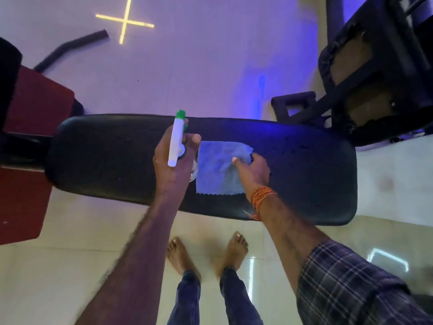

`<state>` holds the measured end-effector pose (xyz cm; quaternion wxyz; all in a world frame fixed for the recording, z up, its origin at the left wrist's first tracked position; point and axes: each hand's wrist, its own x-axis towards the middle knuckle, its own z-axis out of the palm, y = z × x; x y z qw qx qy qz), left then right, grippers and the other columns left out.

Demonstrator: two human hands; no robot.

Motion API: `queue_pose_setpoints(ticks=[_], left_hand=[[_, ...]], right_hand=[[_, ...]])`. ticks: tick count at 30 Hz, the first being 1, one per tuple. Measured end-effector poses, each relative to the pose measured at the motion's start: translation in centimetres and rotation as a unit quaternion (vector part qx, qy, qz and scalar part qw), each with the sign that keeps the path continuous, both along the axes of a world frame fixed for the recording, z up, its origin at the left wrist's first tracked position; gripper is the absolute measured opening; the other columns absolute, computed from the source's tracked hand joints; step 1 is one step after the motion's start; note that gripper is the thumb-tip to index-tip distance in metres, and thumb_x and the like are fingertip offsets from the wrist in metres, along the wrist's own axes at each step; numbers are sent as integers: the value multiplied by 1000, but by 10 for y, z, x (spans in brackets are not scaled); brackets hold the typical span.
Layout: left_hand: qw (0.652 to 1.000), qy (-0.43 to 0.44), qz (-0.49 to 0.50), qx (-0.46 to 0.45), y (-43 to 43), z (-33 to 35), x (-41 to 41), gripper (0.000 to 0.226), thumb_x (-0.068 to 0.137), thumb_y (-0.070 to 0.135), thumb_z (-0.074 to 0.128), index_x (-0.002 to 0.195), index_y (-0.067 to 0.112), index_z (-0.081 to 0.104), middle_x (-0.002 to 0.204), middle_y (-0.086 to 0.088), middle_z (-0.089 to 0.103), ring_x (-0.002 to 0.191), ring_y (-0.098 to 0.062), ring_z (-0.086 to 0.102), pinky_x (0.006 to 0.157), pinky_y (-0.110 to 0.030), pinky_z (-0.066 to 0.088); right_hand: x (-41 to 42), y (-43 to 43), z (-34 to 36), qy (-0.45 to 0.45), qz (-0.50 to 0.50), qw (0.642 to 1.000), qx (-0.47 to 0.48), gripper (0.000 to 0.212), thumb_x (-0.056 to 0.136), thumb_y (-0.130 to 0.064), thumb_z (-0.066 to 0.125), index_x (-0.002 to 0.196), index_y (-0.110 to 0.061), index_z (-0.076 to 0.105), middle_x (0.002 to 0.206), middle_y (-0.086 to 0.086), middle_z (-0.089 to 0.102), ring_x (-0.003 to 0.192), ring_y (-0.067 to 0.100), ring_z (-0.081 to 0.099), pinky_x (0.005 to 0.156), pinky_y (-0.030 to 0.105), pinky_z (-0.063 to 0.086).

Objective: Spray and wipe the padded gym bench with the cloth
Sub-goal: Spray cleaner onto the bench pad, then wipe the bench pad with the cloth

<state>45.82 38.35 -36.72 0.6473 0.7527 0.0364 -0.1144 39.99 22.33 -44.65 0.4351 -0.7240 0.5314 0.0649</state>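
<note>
Red-and-black machine frame [28,127]: stood at nine o'clock from the bench, butting against its left end.
Long black padded vinyl bench [112,158]: ran across the room from nine to three o'clock, just ahead of the person's bare feet; the surface looked dull and faintly speckled, with no wet sheen I could make out.
Left hand [174,165]: wrapped tight round the white spray bottle with the green nozzle [176,139], held above the middle of the pad, nozzle pointing toward twelve o'clock.
Square pale-blue microfibre cloth with a zigzag-cut edge [216,174]: lay flat on the pad, just at three o'clock from the bottle hand.
Right hand [254,171]: fingers curled, thumb pressed on the cloth's right upper part; it seemed to be pinning or pinching the cloth, though whether the fingers had fabric under them I could not tell.
Orange thread bands [262,195]: wound round the right wrist.
Second black bench with torn padding [375,71]: stood at two o'clock.
Risk, spray: aimed away along the nozzle line, the mist would likely land on the glossy floor beyond, not the pad.
Risk, footing: bare feet on wet tile could slip.
Risk, cloth: a one-corner grip might bunch it and leave streaks.
</note>
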Motion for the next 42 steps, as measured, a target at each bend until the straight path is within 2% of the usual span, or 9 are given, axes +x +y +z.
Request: queue_pose_setpoints(ticks=[5,10,15,20,23,27,31,35,42], left_hand=[[1000,4,3,-11,-41,-3,-4,19,100,18,66,118,24,64,98,2,71,68,0,59,66,-20,51],[998,29,-47,-15,-73,-18,-21,33,95,20,74,127,18,66,112,-11,72,92,-10,67,86,-27,57],[998,3,-39,49,-74,-27,-29,42,89,29,81,127,28,64,86,31,67,81,13,63,74,-6,48],[990,67,-36,121,-51,-35,-39,83,82,41,84,150,23,42,139,7,58,132,-11,52,112,-35,45],[987,54,15,152,-28,-42,-61,77,83,37,84,143,14,43,135,-2,44,118,-15,51,102,-29,45],[961,269,58,17,9,-53,-81,52,86,64,60,120,25,56,120,0,64,105,-16,62,83,-30,49],[892,432,12,-134,45,-60,-84,80,82,83,31,121,24,69,115,1,77,112,-17,70,95,-39,50],[885,428,12,-183,84,-54,-72,72,102,66,27,136,14,63,130,-9,72,124,-23,67,98,-40,53],[964,255,-7,-78,185,-31,-31,26,107,21,53,129,13,63,120,-11,75,114,-30,71,87,-41,60]], right_hand=[[-31,-33,35,-175,-19,984,35,44,96,-19,70,137,-10,58,130,4,66,120,21,64,108,39,51],[-72,-69,59,-212,-13,976,43,30,97,-11,67,126,-19,61,118,-4,70,112,13,68,100,33,55],[-94,-74,61,-214,-6,974,74,24,97,-14,67,115,-30,64,110,-14,71,105,2,68,93,26,57],[-102,-54,60,-230,13,964,132,24,99,-16,67,119,-29,65,107,-16,73,104,1,70,88,24,59],[-103,-34,65,-244,9,951,191,22,100,-14,65,120,-24,66,109,-5,76,105,12,73,88,30,62],[-101,5,70,-225,19,942,249,22,101,-13,64,114,-30,68,106,-6,78,105,15,74,86,26,61],[-94,48,68,-213,47,925,311,23,103,-10,60,122,-18,69,116,7,77,113,26,72,94,34,59],[-73,91,60,-226,33,894,387,31,98,-23,64,127,-13,66,122,13,75,116,27,71,92,33,60],[5,164,52,-228,65,926,295,10,98,-20,65,105,-18,71,98,1,77,89,13,71,72,29,59]])
